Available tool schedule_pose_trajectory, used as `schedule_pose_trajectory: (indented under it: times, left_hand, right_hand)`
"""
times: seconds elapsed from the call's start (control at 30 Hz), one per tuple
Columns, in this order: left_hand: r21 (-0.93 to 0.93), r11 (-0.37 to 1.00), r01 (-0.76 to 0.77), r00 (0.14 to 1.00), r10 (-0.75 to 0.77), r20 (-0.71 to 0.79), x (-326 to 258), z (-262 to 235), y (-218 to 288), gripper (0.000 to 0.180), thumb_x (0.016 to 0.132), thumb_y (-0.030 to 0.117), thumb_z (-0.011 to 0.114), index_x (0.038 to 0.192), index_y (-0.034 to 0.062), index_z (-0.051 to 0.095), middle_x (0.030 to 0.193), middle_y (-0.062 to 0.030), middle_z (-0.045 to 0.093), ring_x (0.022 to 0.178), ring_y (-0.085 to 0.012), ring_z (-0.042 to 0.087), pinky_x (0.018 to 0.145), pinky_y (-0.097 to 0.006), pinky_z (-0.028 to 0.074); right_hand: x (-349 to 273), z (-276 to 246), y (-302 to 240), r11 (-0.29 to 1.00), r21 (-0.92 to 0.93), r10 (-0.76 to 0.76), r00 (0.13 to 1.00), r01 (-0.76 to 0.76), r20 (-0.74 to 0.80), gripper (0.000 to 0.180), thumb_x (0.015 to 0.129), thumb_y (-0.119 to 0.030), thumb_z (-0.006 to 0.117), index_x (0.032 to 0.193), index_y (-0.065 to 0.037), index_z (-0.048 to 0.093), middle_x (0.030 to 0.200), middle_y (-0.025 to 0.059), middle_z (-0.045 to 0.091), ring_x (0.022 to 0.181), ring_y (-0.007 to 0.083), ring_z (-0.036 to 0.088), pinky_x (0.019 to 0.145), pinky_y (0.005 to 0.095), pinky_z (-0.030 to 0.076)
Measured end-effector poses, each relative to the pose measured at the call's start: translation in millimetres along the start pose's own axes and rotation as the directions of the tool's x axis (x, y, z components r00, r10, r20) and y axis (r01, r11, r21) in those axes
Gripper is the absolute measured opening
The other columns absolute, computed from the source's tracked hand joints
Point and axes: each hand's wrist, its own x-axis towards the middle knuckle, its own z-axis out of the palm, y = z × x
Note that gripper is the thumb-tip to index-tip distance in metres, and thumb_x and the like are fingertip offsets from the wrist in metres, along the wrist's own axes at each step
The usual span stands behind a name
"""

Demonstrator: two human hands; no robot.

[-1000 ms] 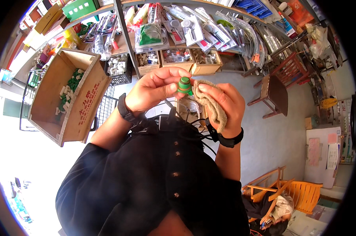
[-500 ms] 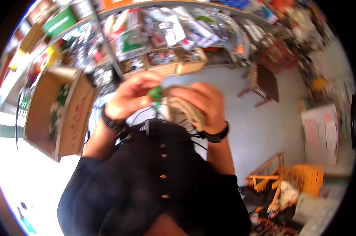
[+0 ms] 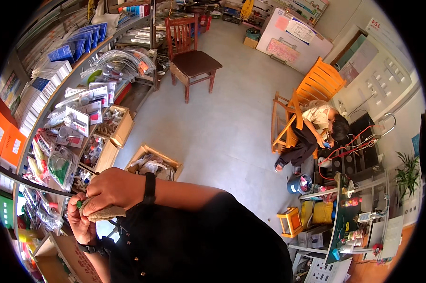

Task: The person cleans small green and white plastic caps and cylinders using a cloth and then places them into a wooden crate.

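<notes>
Both hands are close together at the lower left, in front of my dark shirt. My right hand (image 3: 113, 189) is closed round a folded tan cloth (image 3: 105, 213), which hangs out below the fingers. My left hand (image 3: 81, 225) pinches a small green part (image 3: 79, 204) against the cloth's edge. Fingers cover most of this part, so its kind does not show. A wooden box (image 3: 57, 259) stands below the left hand, with green pieces inside.
Shelves with packaged hardware (image 3: 76, 118) line the left side, with open wooden bins (image 3: 116, 125) below. A dark wooden chair (image 3: 194, 63) stands on the grey floor. At right, a person (image 3: 316, 122) sits in an orange wooden armchair (image 3: 316, 87), near a glass-topped table (image 3: 347, 217).
The view has swung to the right, bringing the seated person and glass-topped table into fuller sight. My hands now appear lower left, still together on the cloth and green part.
</notes>
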Motion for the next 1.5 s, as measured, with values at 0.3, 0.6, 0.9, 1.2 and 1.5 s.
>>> schedule_pose_trajectory:
  times: [0.3, 0.6, 0.9, 1.2, 1.5]
  left_hand:
    - [-0.176, 0.979, 0.107, 0.994, -0.101, 0.044, 6.8, 14.3, 1.6, 0.04, 0.089, 0.008, 0.059, 0.125, 0.0023, 0.042, 0.12, -0.0173, 0.054, 0.104, -0.0227, 0.058, 0.087, -0.033, 0.05]
    - [-0.177, 0.973, 0.147, 0.989, -0.142, 0.042, 3.2, 15.8, 1.0, 0.039, 0.089, 0.01, 0.059, 0.124, 0.0005, 0.043, 0.119, -0.0199, 0.056, 0.099, -0.0215, 0.06, 0.083, -0.031, 0.05]
    - [-0.143, 0.973, 0.179, 0.982, -0.168, 0.084, 4.8, 4.8, 0.5, 0.049, 0.079, 0.015, 0.074, 0.117, 0.0001, 0.047, 0.102, -0.0095, 0.06, 0.092, -0.0183, 0.059, 0.083, -0.029, 0.046]
    - [-0.215, 0.928, 0.303, 0.933, -0.243, 0.267, 22.6, -4.3, -13.3, 0.038, 0.088, 0.013, 0.061, 0.12, -0.0007, 0.045, 0.114, -0.0155, 0.059, 0.1, -0.0203, 0.059, 0.091, -0.032, 0.044]
    - [-0.31, 0.889, 0.338, 0.933, -0.272, 0.237, 20.5, -14.9, -4.9, 0.031, 0.098, 0.012, 0.042, 0.125, -0.0017, 0.047, 0.113, -0.0147, 0.056, 0.1, -0.0211, 0.057, 0.086, -0.032, 0.047]
  right_hand:
    - [-14.4, -17.6, -1.4, 0.992, -0.083, 0.099, 0.993, -0.094, 0.057, 0.029, 0.076, -0.025, 0.063, 0.105, -0.026, 0.065, 0.075, 0.0008, 0.053, 0.069, 0.0236, 0.057, 0.054, 0.0369, 0.043]
    - [-8.7, -14.8, -14.8, 0.983, -0.033, 0.181, 0.979, -0.179, 0.096, 0.033, 0.076, -0.026, 0.063, 0.109, -0.024, 0.063, 0.074, 0.0013, 0.052, 0.069, 0.0241, 0.057, 0.055, 0.0368, 0.043]
    - [-10.6, -3.3, -14.0, 0.964, -0.069, 0.264, 0.952, -0.257, 0.156, 0.033, 0.077, -0.023, 0.061, 0.109, -0.023, 0.063, 0.071, 0.0024, 0.049, 0.065, 0.0248, 0.054, 0.055, 0.0372, 0.041]
    - [-22.6, 16.5, -21.2, 0.913, -0.172, 0.387, 0.919, -0.371, 0.073, 0.033, 0.079, -0.018, 0.059, 0.111, -0.022, 0.062, 0.075, 0.0015, 0.052, 0.067, 0.0228, 0.055, 0.056, 0.0335, 0.044]
    - [-15.4, 17.2, -23.1, 0.904, -0.202, 0.396, 0.916, -0.377, 0.066, 0.03, 0.077, -0.018, 0.06, 0.107, -0.02, 0.062, 0.075, 0.0032, 0.053, 0.069, 0.0244, 0.055, 0.058, 0.0363, 0.042]
